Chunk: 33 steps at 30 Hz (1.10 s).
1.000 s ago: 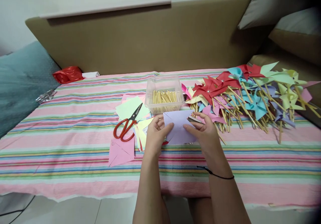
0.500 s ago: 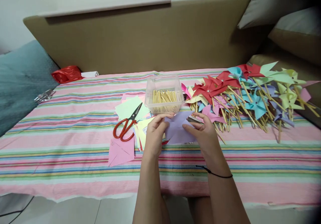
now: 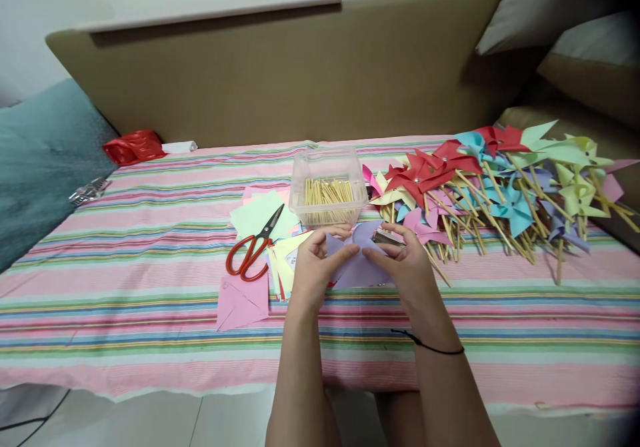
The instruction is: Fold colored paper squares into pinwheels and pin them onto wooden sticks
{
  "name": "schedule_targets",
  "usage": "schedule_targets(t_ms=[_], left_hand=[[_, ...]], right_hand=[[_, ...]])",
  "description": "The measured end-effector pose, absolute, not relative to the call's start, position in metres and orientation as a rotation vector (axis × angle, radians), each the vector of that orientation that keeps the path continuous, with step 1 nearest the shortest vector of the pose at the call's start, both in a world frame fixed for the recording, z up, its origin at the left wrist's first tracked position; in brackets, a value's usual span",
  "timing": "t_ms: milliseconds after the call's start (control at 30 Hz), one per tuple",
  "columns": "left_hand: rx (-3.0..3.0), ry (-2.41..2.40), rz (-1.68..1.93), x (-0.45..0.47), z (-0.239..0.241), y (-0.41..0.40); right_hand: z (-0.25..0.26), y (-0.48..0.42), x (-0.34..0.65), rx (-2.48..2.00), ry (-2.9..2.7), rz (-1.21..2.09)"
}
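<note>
A purple paper sheet with curled-in corners is held up between both hands. My left hand pinches it from the left, thumb pressed near its middle. From the right, my right hand grips the same paper, its thumb close to the other thumb. Left of the hands, red-handled scissors lie over a stack of coloured paper sheets. A pink paper square with diagonal cuts lies below the scissors. Just behind the hands stands a clear plastic box holding many short sticks.
Many finished paper pinwheels on sticks are heaped at the right. A red plastic bag and a white box sit at the far left. A striped cloth covers the surface; a brown sofa back rises behind.
My left thumb has moved right, to the middle of the purple paper, folding a corner inward. The right hand has stayed nearly in place.
</note>
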<state>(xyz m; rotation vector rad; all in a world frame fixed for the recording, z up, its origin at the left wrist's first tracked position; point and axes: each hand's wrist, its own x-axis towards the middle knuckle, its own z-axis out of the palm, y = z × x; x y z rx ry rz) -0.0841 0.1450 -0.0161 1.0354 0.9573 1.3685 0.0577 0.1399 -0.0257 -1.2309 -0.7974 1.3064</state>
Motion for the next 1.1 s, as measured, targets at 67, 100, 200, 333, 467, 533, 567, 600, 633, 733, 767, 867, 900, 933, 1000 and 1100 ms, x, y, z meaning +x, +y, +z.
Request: schedule_targets(t_ms=[67, 100, 200, 333, 467, 533, 567, 600, 633, 733, 767, 867, 900, 933, 1000, 1100], left_hand=[[1.065, 0.983, 1.34, -0.0845, -0.0149, 0.1449], [1.075, 1.007, 1.321, -0.0845, -0.0144, 0.1449], [1.095, 1.072, 1.299, -0.0836, -0.0132, 0.1447], [1.086, 1.09, 1.293, -0.0823, -0.0133, 0.1445], [1.081, 1.043, 1.273, -0.0834, -0.0142, 0.1442], [1.089, 1.042, 1.273, -0.0844, -0.0148, 0.1438], [1.092, 1.05, 1.272, -0.0847, -0.0151, 0.1436], [1.091, 1.061, 1.268, -0.0849, -0.0155, 0.1434], [1.087, 1.074, 1.262, -0.085, -0.0159, 0.1433], [1.058, 1.114, 1.263, -0.0844, -0.0173, 0.1441], [1.045, 1.126, 1.275, -0.0839, -0.0177, 0.1447], [1.018, 1.145, 1.313, -0.0826, -0.0184, 0.1463], [1.015, 1.148, 1.317, -0.0822, -0.0184, 0.1466], [1.014, 1.154, 1.318, -0.082, -0.0181, 0.1467], [1.015, 1.168, 1.318, -0.0819, -0.0171, 0.1465], [1.039, 1.158, 1.317, -0.0832, -0.015, 0.1457]], right_hand=[[-0.0257, 0.1403, 0.0583, -1.242, -0.803, 1.3], [-0.0257, 0.1404, 0.0585, -1.247, -0.805, 1.294], [-0.0259, 0.1406, 0.0587, -1.247, -0.815, 1.289], [-0.0254, 0.1401, 0.0586, -1.223, -0.82, 1.303], [-0.0258, 0.1398, 0.0594, -1.236, -0.806, 1.299], [-0.0264, 0.14, 0.0599, -1.24, -0.805, 1.294], [-0.0267, 0.1402, 0.06, -1.238, -0.806, 1.292], [-0.0269, 0.1403, 0.06, -1.236, -0.807, 1.29], [-0.0268, 0.1403, 0.0598, -1.235, -0.807, 1.289], [-0.0257, 0.1399, 0.0588, -1.234, -0.813, 1.298], [-0.0251, 0.1396, 0.0583, -1.229, -0.815, 1.303], [-0.0231, 0.1387, 0.0569, -1.214, -0.824, 1.31], [-0.0226, 0.1385, 0.0565, -1.211, -0.827, 1.31], [-0.0221, 0.1383, 0.0563, -1.213, -0.83, 1.309], [-0.0215, 0.1379, 0.0561, -1.216, -0.836, 1.308], [-0.0215, 0.1376, 0.0566, -1.23, -0.853, 1.292]])
